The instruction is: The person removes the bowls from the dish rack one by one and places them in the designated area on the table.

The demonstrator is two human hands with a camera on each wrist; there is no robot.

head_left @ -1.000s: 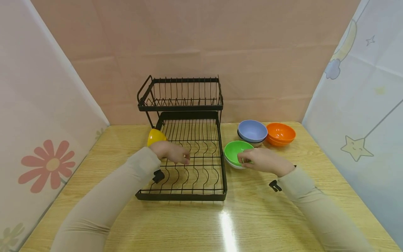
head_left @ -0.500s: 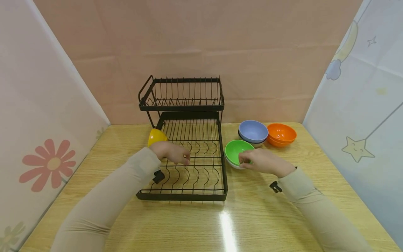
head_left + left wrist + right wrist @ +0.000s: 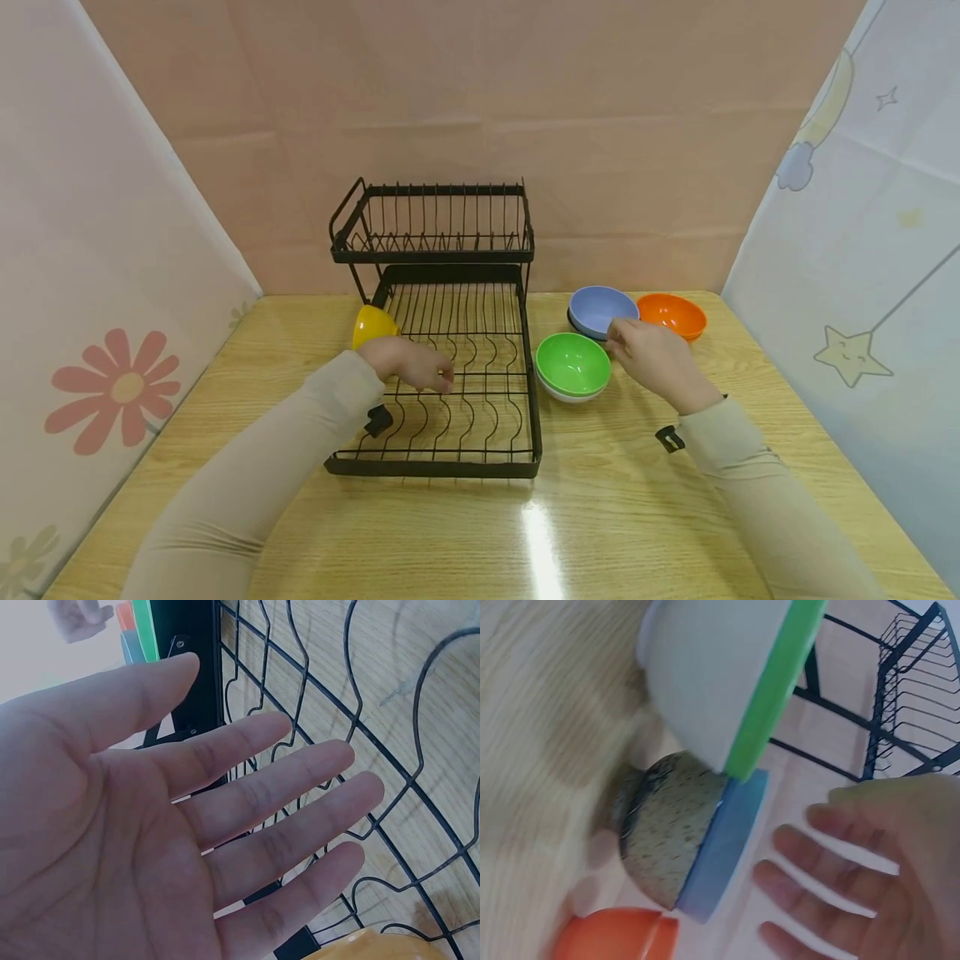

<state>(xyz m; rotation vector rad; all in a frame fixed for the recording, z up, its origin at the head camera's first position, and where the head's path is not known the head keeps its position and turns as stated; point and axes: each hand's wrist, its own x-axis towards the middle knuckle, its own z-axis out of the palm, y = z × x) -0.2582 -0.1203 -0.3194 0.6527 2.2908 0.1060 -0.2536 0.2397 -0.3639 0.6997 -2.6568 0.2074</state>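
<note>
My left hand point(image 3: 415, 364) hovers over the lower tier of a black dish rack point(image 3: 431, 469); in the left wrist view its fingers are spread and hold nothing. Beside it a yellow bowl point(image 3: 370, 324) stands tilted at the rack's left side. To the right of the rack, a green bowl point(image 3: 573, 364) is nested in a white bowl point(image 3: 705, 667). My right hand point(image 3: 658, 360) is just right of these, its fingers near a blue bowl point(image 3: 600, 308). In the right wrist view the fingers are loosely bent, apart from the bowls. The blue bowl sits in a speckled bowl point(image 3: 671, 825).
Stacked orange bowls point(image 3: 672, 313) stand at the back right, beside the blue one. The rack's upper tier point(image 3: 431, 257) rises over the back of its lower tier. A pink cloth point(image 3: 480, 108) hangs behind the wooden table point(image 3: 420, 533), with patterned cloths on both sides.
My right hand has moved from the green bowl's near right rim, up and to the right toward the blue bowl. The green bowl has stayed in place, and my left hand has kept still.
</note>
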